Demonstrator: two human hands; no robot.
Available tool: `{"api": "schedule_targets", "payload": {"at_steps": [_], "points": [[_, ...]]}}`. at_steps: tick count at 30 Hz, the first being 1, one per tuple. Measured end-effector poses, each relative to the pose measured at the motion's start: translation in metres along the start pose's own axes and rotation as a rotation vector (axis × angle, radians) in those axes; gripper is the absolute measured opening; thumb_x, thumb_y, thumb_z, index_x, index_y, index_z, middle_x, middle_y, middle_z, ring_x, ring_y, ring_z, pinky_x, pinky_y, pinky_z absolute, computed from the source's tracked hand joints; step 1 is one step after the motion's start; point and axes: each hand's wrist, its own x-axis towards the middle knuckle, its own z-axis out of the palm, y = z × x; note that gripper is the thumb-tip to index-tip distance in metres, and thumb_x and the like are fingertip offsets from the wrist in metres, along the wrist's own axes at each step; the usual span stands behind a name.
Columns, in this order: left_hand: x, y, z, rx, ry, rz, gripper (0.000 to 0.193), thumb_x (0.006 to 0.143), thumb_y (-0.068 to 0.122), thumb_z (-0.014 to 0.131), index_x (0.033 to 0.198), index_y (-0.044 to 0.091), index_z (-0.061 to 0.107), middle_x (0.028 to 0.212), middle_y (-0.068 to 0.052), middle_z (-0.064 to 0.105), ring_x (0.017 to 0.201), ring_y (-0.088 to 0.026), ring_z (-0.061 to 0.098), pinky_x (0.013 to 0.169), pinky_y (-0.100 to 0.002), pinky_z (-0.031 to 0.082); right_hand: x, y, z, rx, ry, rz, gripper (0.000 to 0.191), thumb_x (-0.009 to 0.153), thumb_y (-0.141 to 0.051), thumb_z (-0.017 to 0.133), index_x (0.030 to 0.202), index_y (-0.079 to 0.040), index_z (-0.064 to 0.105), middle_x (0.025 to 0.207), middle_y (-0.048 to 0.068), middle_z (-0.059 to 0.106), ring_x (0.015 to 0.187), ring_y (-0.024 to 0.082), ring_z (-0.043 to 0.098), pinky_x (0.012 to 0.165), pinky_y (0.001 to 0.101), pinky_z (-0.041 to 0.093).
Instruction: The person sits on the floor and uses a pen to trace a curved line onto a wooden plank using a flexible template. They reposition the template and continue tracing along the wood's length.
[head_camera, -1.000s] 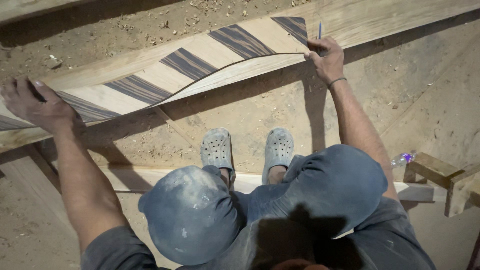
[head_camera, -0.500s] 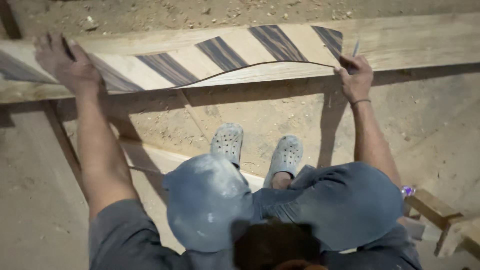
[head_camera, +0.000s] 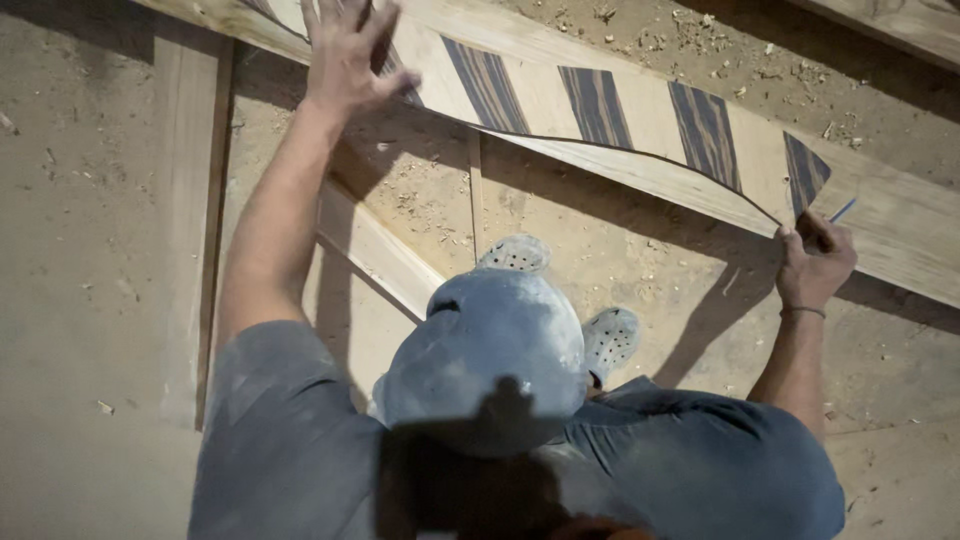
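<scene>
Overhead, L hand (head_camera: 345, 55) fingers flat on striped template (head_camera: 600, 110), R hand (head_camera: 815, 262) pinching pencil (head_camera: 842, 210) at tip

Long curved template (head_camera: 620, 115) with dark and pale stripes, lying flat along pale wooden plank (head_camera: 900, 230), pencil (head_camera: 843, 209) at its pointed tip

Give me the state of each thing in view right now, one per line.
Striped template: lying flat on the plank, curved edge toward the person.
Plank: lying across the sandy ground.
Left hand: spread flat, pressing the template down.
Right hand: closed around a pencil at the template's tip.
</scene>
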Motion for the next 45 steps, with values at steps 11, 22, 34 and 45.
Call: {"api": "schedule_targets", "payload": {"at_steps": [11, 22, 34, 45], "points": [[-0.006, -0.007, 0.000, 0.007, -0.199, 0.129, 0.114, 0.070, 0.081, 0.080, 0.161, 0.023, 0.043, 0.174, -0.018, 0.021, 0.158, -0.057, 0.018, 0.116, -0.087, 0.008, 0.001, 0.001, 0.000, 0.041, 0.030, -0.020, 0.034, 0.088, 0.004, 0.080, 0.122, -0.001, 0.076, 0.109, 0.010, 0.064, 0.099, 0.019, 0.065, 0.092, 0.0313, 0.054], [-0.007, 0.018, -0.005, -0.180, -0.259, 0.150, 0.113, 0.080, 0.065, 0.088, 0.166, 0.013, 0.035, 0.170, -0.030, 0.031, 0.143, -0.047, 0.051, 0.116, -0.055, 0.048, 0.000, 0.002, -0.012, 0.083, 0.014, 0.109, 0.032, 0.089, -0.003, 0.080, 0.120, -0.001, 0.075, 0.113, 0.009, 0.073, 0.106, 0.020, 0.069, 0.096, 0.0315, 0.056], [-0.014, 0.024, 0.001, 0.076, -0.230, 0.157, 0.108, 0.079, 0.068, 0.086, 0.159, 0.010, 0.041, 0.171, -0.026, 0.023, 0.154, -0.046, 0.033, 0.121, -0.055, 0.041, -0.006, 0.000, -0.017, -0.017, 0.075, 0.111, 0.035, 0.085, -0.003, 0.082, 0.119, -0.005, 0.076, 0.101, 0.009, 0.068, 0.094, 0.021, 0.068, 0.086, 0.0319, 0.055], [-0.002, 0.023, 0.001, -0.177, -0.340, -0.001, 0.133, 0.074, 0.093, 0.065, 0.178, 0.031, 0.009, 0.182, -0.020, -0.005, 0.167, -0.054, 0.009, 0.131, -0.071, 0.016, -0.003, 0.015, -0.008, -0.276, 0.097, -0.216, 0.029, 0.089, -0.005, 0.090, 0.114, 0.001, 0.077, 0.126, 0.018, 0.072, 0.122, 0.036, 0.065, 0.106, 0.0436, 0.048]]}}
